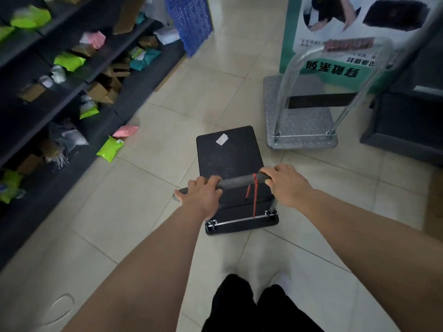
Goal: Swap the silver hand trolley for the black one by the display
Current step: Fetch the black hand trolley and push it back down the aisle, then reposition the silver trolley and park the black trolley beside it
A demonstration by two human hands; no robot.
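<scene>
The black hand trolley [229, 154] stands on the tiled floor in front of me, its flat deck bearing a small white sticker. My left hand [200, 194] grips the left end of its grey handle bar [236, 182]. At the bar's right end my right hand [286, 183] is closed around it too. A red cord hangs from the bar. The silver hand trolley [304, 125] sits to the right and further off, its perforated deck against the green and white display board [335, 32]. Its chrome handle stands upright.
Dark shelves [60, 87] full of parcels and bags line the left side. A green bag [110, 147] and a pink one [125, 131] lie at the shelf's foot. A blue crate [189, 22] stands further back. A dark cabinet [405, 121] sits at the right.
</scene>
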